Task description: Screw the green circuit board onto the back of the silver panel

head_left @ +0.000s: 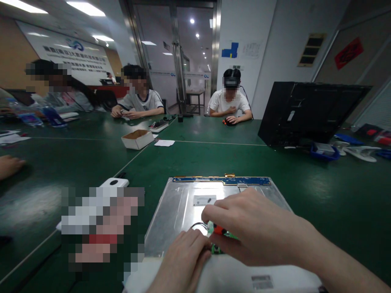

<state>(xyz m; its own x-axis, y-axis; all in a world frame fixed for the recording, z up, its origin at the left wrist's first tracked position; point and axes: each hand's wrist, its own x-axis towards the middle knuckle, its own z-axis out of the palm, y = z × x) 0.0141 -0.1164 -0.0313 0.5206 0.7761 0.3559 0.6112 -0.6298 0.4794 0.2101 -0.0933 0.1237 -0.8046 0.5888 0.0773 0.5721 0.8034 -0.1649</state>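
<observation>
A metal-backed display panel (179, 203) lies before me, with a blue circuit strip (207, 180) along its far edge. On its near part is a green circuit board (217, 249), largely covered by my hands. My right hand (244, 224) is closed around a red-and-black screwdriver (219, 229) over this board; its tip is hidden. My left hand (187, 254) has its fingers together at the board's left side, seemingly gripping its edge. A thin black wire (198, 224) curves beside the fingertips. White casing (238, 274) shows under my wrists.
To the left lies a white device (114, 182) beside a blurred-out patch. Farther off are an open white box (138, 139) and white paper (164, 143). A black monitor (308, 114) and blue tray (325, 151) stand at right. Several people sit around the green table (195, 158).
</observation>
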